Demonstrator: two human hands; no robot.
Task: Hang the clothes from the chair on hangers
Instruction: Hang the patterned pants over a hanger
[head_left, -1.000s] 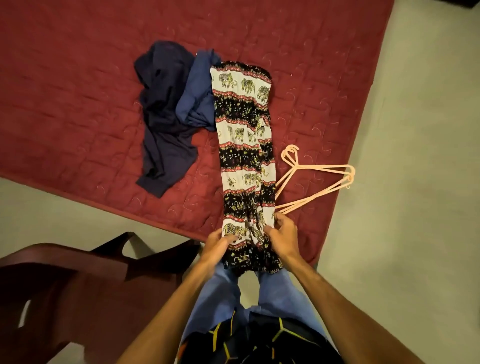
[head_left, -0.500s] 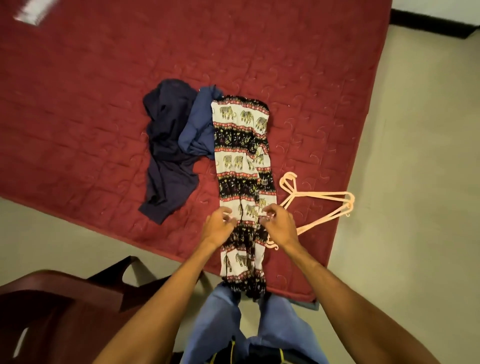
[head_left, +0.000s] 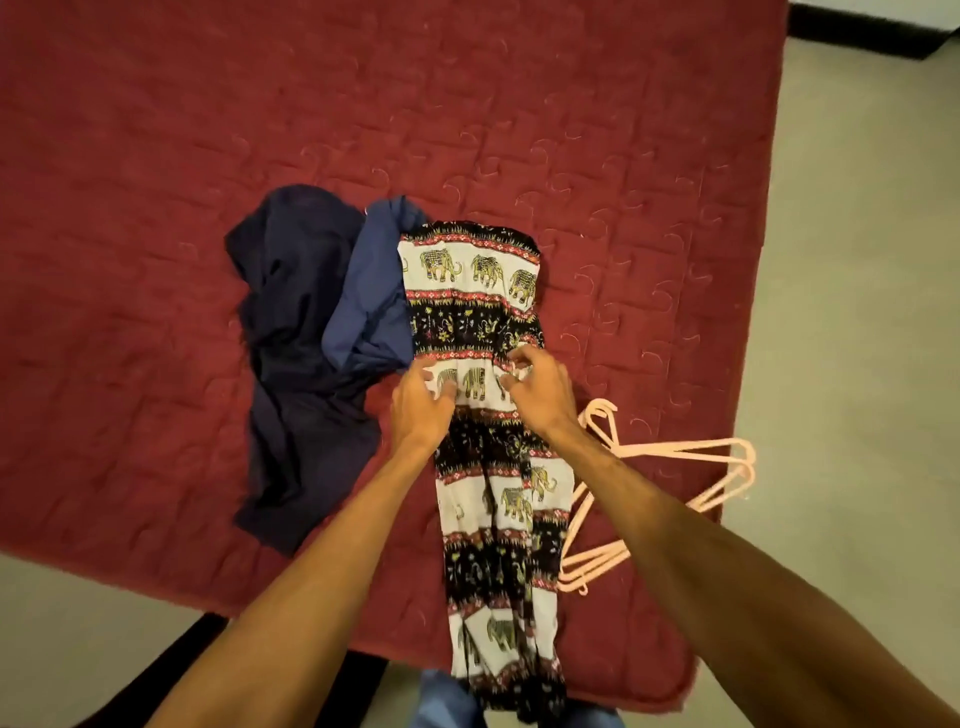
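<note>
Red quilt, stitched in squares with curled motifs, filled most of the view. Beige floor showed along its right side and at lower left. A black skirting ran across the top right corner. A dark sliver of chair showed at the bottom left.

On the quilt lay a long, narrow printed garment, banded in white and black with red borders and rows of small elephants. Its long axis ran away from the person, leaning slightly left at the far end. The far end was cut square near the middle of the quilt. The near end hung over the quilt's front edge, above the person's jeans.

Both arms reached forward to the garment's middle. The left hand had bent fingers bunching the cloth at its left side. The right hand had curled fingers pinching a fold at its right edge.

A navy garment and a blue garment lay crumpled together, touching the printed garment's far left side. Pink hangers lay stacked just right of the printed garment, beneath the right forearm, with their hooks near the right wrist.
</note>
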